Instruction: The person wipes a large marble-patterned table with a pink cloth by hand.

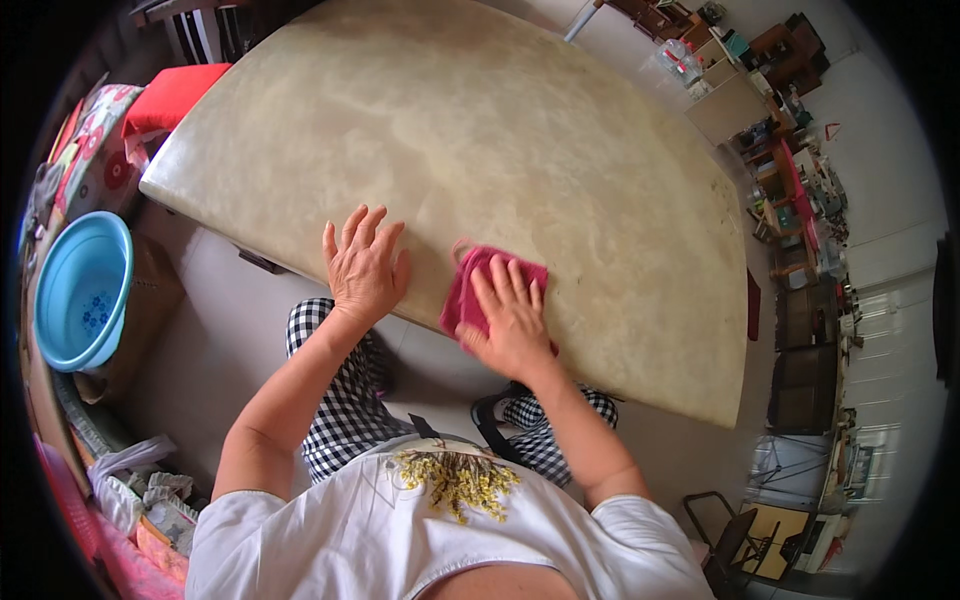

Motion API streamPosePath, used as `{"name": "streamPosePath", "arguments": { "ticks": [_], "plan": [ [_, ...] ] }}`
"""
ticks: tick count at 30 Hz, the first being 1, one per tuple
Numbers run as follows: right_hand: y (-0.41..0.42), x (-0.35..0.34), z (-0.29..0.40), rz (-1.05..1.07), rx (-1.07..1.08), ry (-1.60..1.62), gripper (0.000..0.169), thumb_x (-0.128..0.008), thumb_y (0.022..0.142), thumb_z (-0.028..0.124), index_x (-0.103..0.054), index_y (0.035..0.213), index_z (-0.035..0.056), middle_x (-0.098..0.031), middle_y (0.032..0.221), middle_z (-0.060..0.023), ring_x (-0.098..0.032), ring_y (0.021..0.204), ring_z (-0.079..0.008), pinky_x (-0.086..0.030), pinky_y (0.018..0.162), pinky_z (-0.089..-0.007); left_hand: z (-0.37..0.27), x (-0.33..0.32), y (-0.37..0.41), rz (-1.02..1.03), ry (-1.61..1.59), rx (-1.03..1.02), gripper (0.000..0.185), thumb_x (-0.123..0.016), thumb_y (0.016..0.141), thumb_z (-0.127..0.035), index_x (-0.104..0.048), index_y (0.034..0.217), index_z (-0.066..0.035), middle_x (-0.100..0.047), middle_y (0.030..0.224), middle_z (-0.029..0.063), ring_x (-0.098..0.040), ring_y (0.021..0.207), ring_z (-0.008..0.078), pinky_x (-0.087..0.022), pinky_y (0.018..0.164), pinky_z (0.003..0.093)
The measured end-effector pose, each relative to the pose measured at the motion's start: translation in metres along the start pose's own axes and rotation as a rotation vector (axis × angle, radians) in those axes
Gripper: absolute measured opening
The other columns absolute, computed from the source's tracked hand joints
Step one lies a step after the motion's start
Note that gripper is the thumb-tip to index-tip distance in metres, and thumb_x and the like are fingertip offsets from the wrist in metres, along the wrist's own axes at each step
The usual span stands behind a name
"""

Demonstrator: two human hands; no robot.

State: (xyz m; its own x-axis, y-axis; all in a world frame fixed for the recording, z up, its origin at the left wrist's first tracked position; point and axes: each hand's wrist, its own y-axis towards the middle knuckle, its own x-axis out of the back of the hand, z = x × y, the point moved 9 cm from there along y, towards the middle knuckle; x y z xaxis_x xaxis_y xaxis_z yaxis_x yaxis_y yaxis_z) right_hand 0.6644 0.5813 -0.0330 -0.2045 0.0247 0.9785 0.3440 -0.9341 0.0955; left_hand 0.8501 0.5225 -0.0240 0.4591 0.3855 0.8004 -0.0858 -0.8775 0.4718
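Note:
A large table with a pale, blotchy top (450,150) fills the middle of the head view. My right hand (511,319) lies flat on a folded dark pink cloth (471,289) near the table's front edge, fingers slightly spread, pressing it against the top. The cloth has a small loop at its upper left corner. To the left, my left hand (367,262) rests at the table's near edge with its fingers apart and holds nothing. Its palm faces down and is hidden.
At the left, a light blue plastic basin (82,292) sits on a cardboard box (154,307). A red cloth-covered item (172,97) adjoins the table's left corner. Shelves with many items line the right side. A folding chair (731,532) is at lower right.

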Motion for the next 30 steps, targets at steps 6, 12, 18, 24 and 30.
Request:
{"name": "streamPosePath", "arguments": {
  "ticks": [6,12,18,24,30],
  "plan": [
    [0.003,-0.004,-0.004,0.046,0.028,0.007,0.072,-0.059,0.086,0.047,-0.036,0.146,0.0130,-0.025,0.153,-0.0194,-0.024,0.141,-0.0397,-0.021,0.110,-0.0588,0.029,0.008,0.017,-0.007,-0.033,0.024,0.047,-0.067,0.078,-0.024,-0.057,0.123,-0.017,-0.047,0.138,0.0096,-0.036,0.135,0.0301,-0.014,0.109,0.0639],
    [0.099,-0.008,-0.083,-0.098,-0.057,-0.073,0.066,-0.051,0.091,0.050,-0.037,0.144,0.0140,-0.030,0.151,-0.0190,-0.029,0.138,-0.0406,-0.023,0.110,-0.0583,0.122,0.017,0.050,0.095,0.306,0.224,0.046,-0.064,0.083,-0.030,-0.056,0.125,-0.012,-0.043,0.142,0.0122,-0.032,0.138,0.0302,-0.015,0.110,0.0636],
    [0.198,-0.012,-0.187,-0.082,-0.345,-0.141,0.068,-0.040,0.092,0.060,-0.034,0.146,0.0179,-0.028,0.153,-0.0119,-0.024,0.142,-0.0343,-0.021,0.112,-0.0566,0.108,0.016,0.051,0.193,0.215,0.208,0.045,-0.062,0.086,-0.030,-0.055,0.126,-0.011,-0.040,0.145,0.0124,-0.029,0.140,0.0312,-0.015,0.113,0.0599],
    [0.245,-0.010,-0.228,-0.029,-0.531,-0.113,0.071,-0.037,0.092,0.059,-0.028,0.149,0.0181,-0.021,0.156,-0.0101,-0.018,0.144,-0.0318,-0.017,0.115,-0.0529,0.109,0.017,0.049,0.144,0.207,0.196,0.046,-0.061,0.087,-0.030,-0.054,0.127,-0.010,-0.039,0.146,0.0148,-0.029,0.139,0.0318,-0.016,0.113,0.0592],
    [0.221,-0.021,-0.167,-0.068,-0.331,-0.131,0.072,-0.043,0.091,0.057,-0.031,0.147,0.0137,-0.026,0.154,-0.0164,-0.020,0.143,-0.0356,-0.019,0.113,-0.0567,0.105,0.020,0.051,0.101,0.207,0.176,0.048,-0.062,0.086,-0.031,-0.053,0.128,-0.010,-0.038,0.146,0.0151,-0.029,0.139,0.0321,-0.017,0.112,0.0587]
  ]
}}
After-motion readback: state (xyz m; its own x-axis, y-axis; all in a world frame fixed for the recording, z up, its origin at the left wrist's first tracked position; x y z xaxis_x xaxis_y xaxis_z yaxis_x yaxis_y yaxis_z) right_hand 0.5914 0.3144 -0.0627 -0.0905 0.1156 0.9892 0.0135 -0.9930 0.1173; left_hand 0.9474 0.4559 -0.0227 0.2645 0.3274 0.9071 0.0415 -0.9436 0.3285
